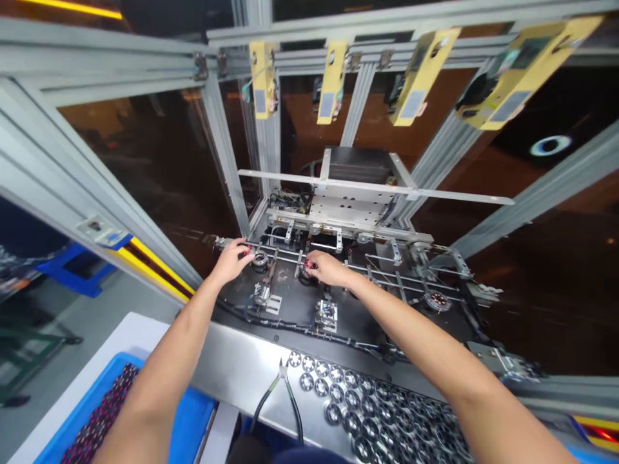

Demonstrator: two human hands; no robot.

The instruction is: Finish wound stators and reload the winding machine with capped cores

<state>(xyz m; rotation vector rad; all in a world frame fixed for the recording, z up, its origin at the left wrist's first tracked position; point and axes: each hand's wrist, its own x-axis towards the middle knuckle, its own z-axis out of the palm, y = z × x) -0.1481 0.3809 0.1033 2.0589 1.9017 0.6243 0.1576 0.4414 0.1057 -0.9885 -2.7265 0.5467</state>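
My left hand is closed around a small motor stator with red on it, just left of the first round fixture. My right hand pinches another red-marked stator at the second round fixture; the fingers hide much of it. Farther right, a stator with copper-coloured windings sits on a fixture. Bare black-and-silver stator cores lie in rows on the metal ledge in front of me, partly behind my right forearm.
Cutting pliers lie on the metal ledge. At lower left, a blue bin holds many dark and red stators. Yellow units hang from the frame above. A metal bar crosses behind the fixtures. Cables run along the front.
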